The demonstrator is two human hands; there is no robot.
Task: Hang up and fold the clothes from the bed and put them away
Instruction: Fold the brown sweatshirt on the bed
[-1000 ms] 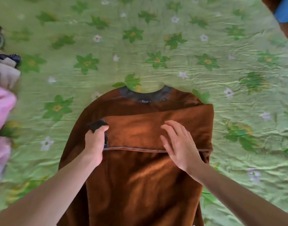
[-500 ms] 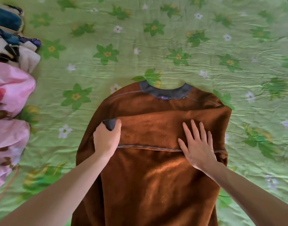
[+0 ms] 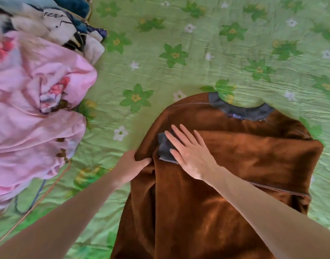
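Note:
A brown fleece sweater with a grey collar lies flat on the green flowered bedspread. One sleeve is folded across its chest, ending in a grey ribbed cuff. My right hand lies flat with straight fingers on that cuff and the sleeve end. My left hand grips the sweater's left edge just below and left of the cuff, with its fingers curled into the fabric.
A heap of pink cloth fills the left side of the bed. Behind it lie cream and dark blue clothes. A thin orange cord and a dark wire loop run below the pink heap.
My right hand has crossed from the sweater's right side to the cuff on the left. My left hand let go of the cuff and took the sweater's left edge. The view shifted left.

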